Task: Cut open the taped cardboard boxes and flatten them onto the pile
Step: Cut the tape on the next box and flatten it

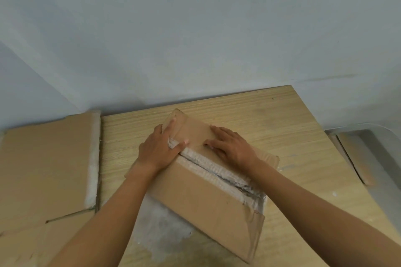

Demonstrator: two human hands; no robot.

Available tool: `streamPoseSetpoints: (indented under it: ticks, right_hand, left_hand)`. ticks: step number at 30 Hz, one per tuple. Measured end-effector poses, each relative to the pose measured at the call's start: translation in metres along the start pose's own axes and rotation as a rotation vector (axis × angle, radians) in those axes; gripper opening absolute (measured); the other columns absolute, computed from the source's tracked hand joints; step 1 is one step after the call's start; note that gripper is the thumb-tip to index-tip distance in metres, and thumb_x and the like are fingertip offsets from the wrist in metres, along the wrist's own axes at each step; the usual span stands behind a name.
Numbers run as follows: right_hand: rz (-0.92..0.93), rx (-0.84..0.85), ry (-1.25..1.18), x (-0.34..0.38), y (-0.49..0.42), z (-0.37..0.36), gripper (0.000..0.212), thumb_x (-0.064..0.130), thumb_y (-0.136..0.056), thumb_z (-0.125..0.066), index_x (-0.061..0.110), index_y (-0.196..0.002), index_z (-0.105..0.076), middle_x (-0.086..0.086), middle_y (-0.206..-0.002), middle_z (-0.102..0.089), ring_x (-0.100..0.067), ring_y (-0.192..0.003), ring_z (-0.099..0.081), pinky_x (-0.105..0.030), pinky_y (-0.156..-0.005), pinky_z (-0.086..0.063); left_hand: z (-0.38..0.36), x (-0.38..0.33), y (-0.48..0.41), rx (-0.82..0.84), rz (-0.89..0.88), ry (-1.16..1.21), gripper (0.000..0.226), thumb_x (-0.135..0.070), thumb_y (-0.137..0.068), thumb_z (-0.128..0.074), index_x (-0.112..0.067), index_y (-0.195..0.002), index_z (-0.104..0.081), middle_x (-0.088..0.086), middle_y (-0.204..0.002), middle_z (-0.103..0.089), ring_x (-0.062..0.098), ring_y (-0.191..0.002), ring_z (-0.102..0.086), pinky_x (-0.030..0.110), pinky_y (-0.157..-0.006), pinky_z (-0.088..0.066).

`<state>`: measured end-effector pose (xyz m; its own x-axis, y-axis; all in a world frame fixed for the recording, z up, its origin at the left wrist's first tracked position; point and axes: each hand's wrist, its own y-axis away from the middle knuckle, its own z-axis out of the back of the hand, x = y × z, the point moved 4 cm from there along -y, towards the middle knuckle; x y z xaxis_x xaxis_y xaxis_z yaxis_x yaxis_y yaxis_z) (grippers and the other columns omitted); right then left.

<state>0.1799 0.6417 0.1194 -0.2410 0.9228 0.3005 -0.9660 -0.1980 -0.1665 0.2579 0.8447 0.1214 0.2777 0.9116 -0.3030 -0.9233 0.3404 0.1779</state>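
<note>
A cardboard box (201, 199) lies on the wooden table (299, 143), its taped top seam split open. At its far end, the left hand (159, 149) and right hand (231, 146) press flat, apart, the left thumb seemingly at the seam. The flattened pile (43, 169) lies left.

Pressing both hands on the far end of a long brown cardboard box (206, 208), lying at a slant on a pale wood-grain table (293, 125). Laying the left hand (158, 149) over the box's left edge, thumb touching the split top seam. Spreading the right hand (230, 147) flat on the right flap, fingers straight. Looking down at a crinkled silvery-white lining (217, 171) showing along the opened seam, running from the hands to the near end. Taking in a pile of flattened brown cardboard sheets (43, 169) on the left, apart from the box, and facing a plain pale grey wall (195, 28).
</note>
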Motion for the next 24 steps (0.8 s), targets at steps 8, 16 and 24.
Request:
streamPoseSetpoints:
  ticks: [8,16,24]
  right_hand:
    - [-0.096,-0.259,-0.03,-0.016,0.012,0.021,0.029,0.018,-0.09,-0.048,0.014,-0.109,-0.07,-0.006,-0.11,-0.07,-0.027,-0.102,-0.065,-0.039,-0.089,-0.05]
    - [-0.553,-0.434,-0.387,-0.039,0.069,0.035,0.024,0.014,-0.097,-0.049,0.01,-0.115,-0.065,-0.01,-0.105,-0.07,-0.024,-0.091,-0.064,-0.029,-0.077,-0.047]
    - [-0.768,-0.409,-0.714,-0.025,0.104,0.027,0.023,0.021,-0.1,-0.043,0.019,-0.114,-0.062,0.007,-0.086,-0.067,-0.008,-0.077,-0.065,-0.029,-0.069,-0.054]
  left_hand:
    - [0.0,0.002,0.009,-0.055,0.188,0.022,0.08,-0.074,-0.085,-0.036,-0.04,-0.151,-0.006,0.01,-0.145,-0.036,0.032,-0.124,-0.046,0.045,-0.091,-0.041]
    - [0.001,0.022,0.04,-0.159,0.447,0.178,0.074,-0.062,-0.092,-0.036,-0.031,-0.152,-0.005,0.018,-0.154,-0.02,0.041,-0.134,-0.033,0.055,-0.1,-0.035]
    - [-0.011,-0.019,0.061,-0.161,0.239,-0.096,0.061,-0.053,-0.097,-0.033,-0.025,-0.15,-0.025,0.016,-0.16,0.005,0.034,-0.146,0.01,0.058,-0.113,0.005]
